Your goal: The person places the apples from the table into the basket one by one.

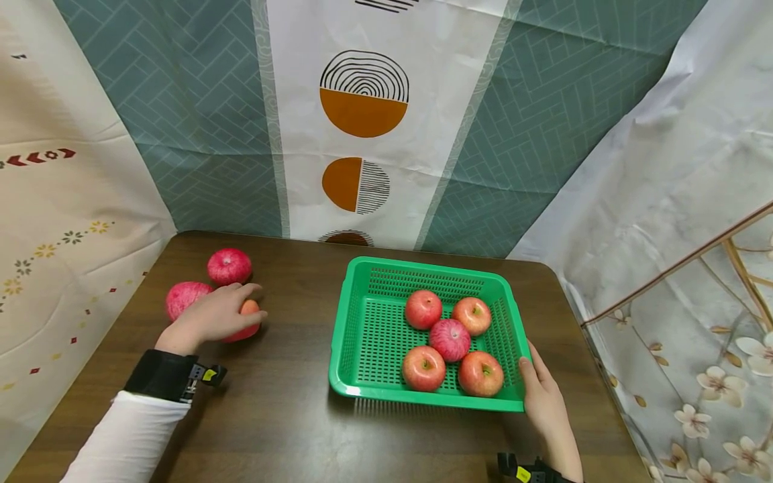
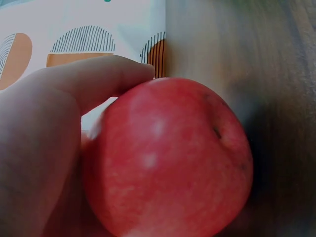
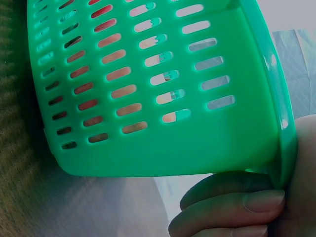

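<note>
At the table's left side my left hand [image 1: 220, 314] grips a red apple [image 2: 168, 158], its thumb and fingers spread round it from above; the palm side is hidden in the head view. Two darker pinkish-red round fruits lie close by: one fruit [image 1: 229, 266] just beyond the knuckles, another fruit [image 1: 186, 297] partly covered by the hand. My right hand [image 1: 545, 399] holds the green plastic basket [image 1: 339, 335] at its near right corner, thumb over the rim and fingers outside below it. Several red-yellow apples [image 1: 424, 368] surround a darker streaked fruit [image 1: 449, 340] inside.
The brown wooden table [image 1: 290, 416] carries everything. A patterned cloth [image 1: 362, 168] hangs behind its far edge. A pale cloth [image 1: 66, 255] borders the left side, and a flowered one [image 1: 712, 376] the right. Bare basket floor shows left of the fruit.
</note>
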Available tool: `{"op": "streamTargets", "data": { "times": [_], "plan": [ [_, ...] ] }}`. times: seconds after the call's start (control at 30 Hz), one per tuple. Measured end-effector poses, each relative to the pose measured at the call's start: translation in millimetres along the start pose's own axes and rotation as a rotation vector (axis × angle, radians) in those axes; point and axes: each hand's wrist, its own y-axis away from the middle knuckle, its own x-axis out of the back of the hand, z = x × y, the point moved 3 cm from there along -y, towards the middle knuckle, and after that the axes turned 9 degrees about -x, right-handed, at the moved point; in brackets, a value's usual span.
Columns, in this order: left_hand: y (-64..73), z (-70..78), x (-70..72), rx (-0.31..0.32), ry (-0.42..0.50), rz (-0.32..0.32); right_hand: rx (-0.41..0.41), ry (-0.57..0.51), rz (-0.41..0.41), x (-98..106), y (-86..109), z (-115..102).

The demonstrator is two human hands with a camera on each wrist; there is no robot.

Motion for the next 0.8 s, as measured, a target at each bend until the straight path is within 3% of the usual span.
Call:
{"op": "streamTargets", "data": {
  "times": [0.33, 0.8],
  "plan": [
    [-0.2, 5.1, -3.9, 0.009, -0.012, -0.020, 0.000, -0.017, -0.008, -0.4, 0.2, 0.2],
    [5.4, 9.7, -5.7, -0.029, 0.120, -0.066, 0.013, 0.000, 0.008, -0.2, 0.4, -0.4]
  ]
}}
